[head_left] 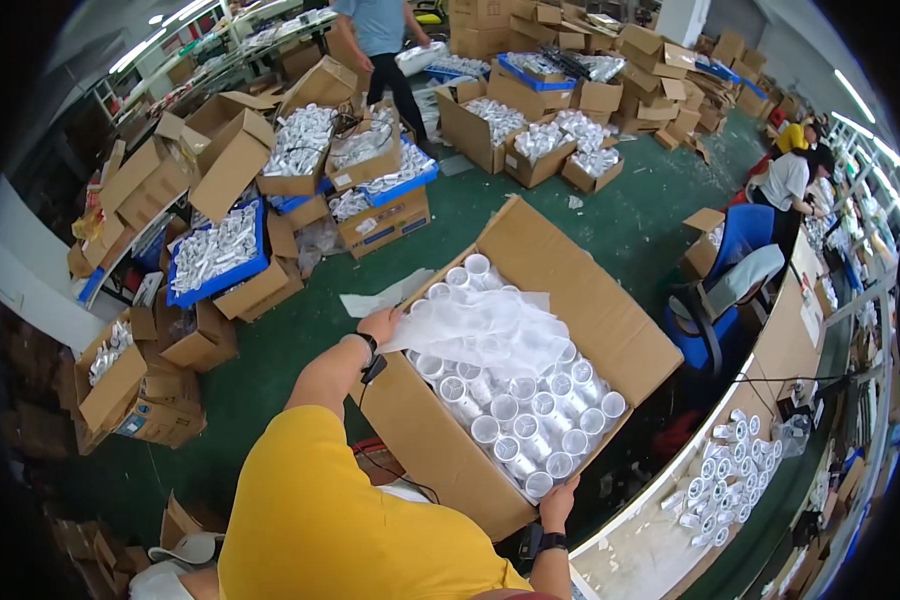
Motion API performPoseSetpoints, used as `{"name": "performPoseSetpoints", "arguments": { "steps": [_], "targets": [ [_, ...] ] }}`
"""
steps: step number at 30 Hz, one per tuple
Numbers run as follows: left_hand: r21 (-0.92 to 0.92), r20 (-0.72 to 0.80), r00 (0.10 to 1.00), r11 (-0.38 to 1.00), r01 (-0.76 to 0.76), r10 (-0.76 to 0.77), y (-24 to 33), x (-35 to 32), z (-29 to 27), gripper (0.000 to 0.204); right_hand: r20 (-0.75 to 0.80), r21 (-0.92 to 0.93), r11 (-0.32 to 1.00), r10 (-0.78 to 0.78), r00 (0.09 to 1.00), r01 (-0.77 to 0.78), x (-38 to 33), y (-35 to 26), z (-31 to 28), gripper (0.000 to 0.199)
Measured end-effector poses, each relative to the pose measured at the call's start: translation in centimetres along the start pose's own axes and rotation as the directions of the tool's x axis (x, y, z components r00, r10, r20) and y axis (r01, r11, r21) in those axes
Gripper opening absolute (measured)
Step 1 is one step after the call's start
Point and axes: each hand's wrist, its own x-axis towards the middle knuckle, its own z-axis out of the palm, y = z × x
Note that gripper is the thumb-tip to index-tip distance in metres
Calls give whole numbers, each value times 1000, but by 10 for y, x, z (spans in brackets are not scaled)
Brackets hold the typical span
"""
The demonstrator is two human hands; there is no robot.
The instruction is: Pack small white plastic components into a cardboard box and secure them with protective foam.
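Yellow shirt (320, 500) fills the foreground as, from my distant seat, I look down on a large cardboard box (425, 450), slanted across the middle of the view with two broad flaps spread. My left grip (378, 325) clasps the box's left edge; whether it also catches the thin white sheet (480, 328) just beside it, I cannot tell. My right grip (557, 507) is clenched on the near right corner. Black bands (368, 343) circle both wrists. Inside the box, clear plastic cups (504, 407) sit packed close, mouths facing up, the sheet draped over those toward the far left. To my right, more cups (725, 475) cluster on a long pale tabletop (610, 562), near a blue chair (748, 232). Beyond the chair, a person in a white top (785, 182) leans forward. Across the green floor (255, 375), brown boxes (115, 400) and blue trays (263, 240) heaped with small silvery-white pieces (210, 255) crowd the left side, and more loaded boxes (460, 127) stand farther back. Among them, a person in a blue shirt (375, 28) stands with one hand at a white bundle (420, 58).
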Motion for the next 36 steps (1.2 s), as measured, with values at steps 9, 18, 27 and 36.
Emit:
{"name": "performPoseSetpoints", "arguments": {
  "steps": [9,18,27,36],
  "targets": [
    [-29,-94,986,990,-140,137,8,39,12,44,-37,123,983,-131,991,135,0,7,6,50],
    [311,-294,808,851,-423,510,-9,-52,6,42,109,57,996,-82,991,76,-1,14,-18,53],
    [-201,-385,777,776,-597,498,22,-87,-14,31,-78,-185,958,-237,968,220,1,37,-22,76],
    [-699,555,222,595,-398,801,132,-243,-11,37,195,264,717,-695,692,646,-51,-115,-28,72]
  ]
}}
